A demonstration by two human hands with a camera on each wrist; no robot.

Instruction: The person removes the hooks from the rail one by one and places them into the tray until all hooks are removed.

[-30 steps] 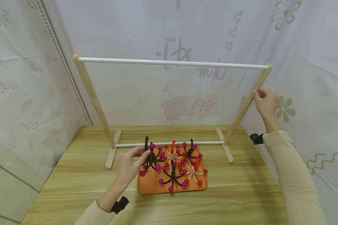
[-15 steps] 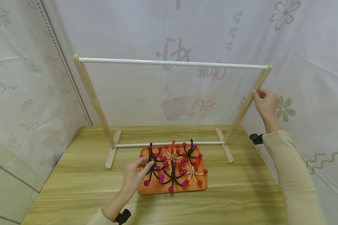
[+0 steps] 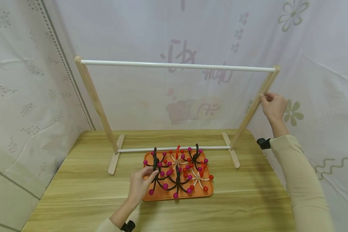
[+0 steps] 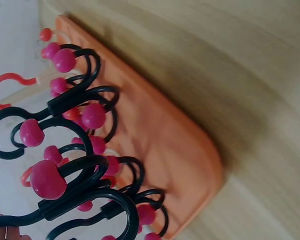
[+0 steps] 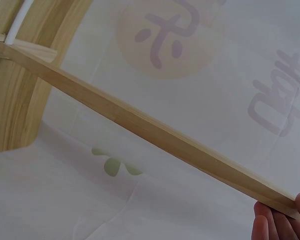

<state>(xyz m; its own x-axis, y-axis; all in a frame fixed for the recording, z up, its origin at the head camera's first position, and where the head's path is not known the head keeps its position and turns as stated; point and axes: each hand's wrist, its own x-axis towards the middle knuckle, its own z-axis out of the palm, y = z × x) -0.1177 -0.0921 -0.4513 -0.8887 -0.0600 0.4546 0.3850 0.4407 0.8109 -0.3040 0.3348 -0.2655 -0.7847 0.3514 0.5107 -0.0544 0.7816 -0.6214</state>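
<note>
The left hand [image 3: 140, 187] is pinching a black hook cluster [image 3: 156, 167] at its stem, fingers clamped, over the orange tray's [image 3: 159, 195] near corner. The right hand [image 3: 274, 104] is gripping the wooden rack's upright [image 3: 255, 106], seemingly steadying it.

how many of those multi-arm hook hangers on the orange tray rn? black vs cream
5: three black, two cream. One black hanger sits at the tray's left side, gripped by the left hand; another is front-centre, another back-right. Cream ones: back-centre and right. The tangle may hide more.
</note>
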